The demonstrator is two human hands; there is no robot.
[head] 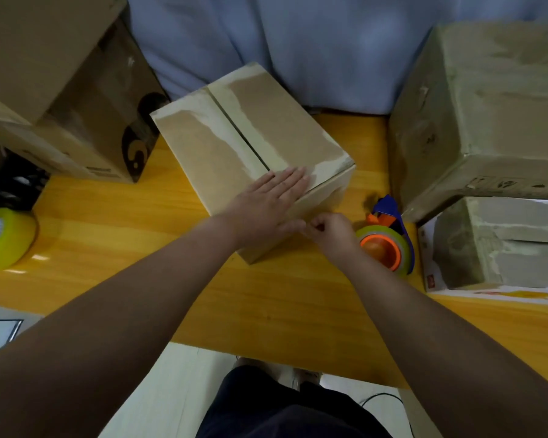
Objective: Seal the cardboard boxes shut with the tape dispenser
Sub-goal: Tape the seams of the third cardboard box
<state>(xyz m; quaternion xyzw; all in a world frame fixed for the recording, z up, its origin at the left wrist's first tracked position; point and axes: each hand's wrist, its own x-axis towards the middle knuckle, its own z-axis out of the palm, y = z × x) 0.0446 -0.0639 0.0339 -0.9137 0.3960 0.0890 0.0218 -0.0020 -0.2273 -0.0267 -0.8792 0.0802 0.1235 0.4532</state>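
On box (234,137), left hand (266,200) flat (right hand (332,230) curled)

Soft, even indoor light. Small glare spots on the table (108,232) at 9 o'clock; sheen on the centre box (203,147) tape. Edges bowed by wide lens; cartons (487,105) at 3 o'clock smeared, unsharp.
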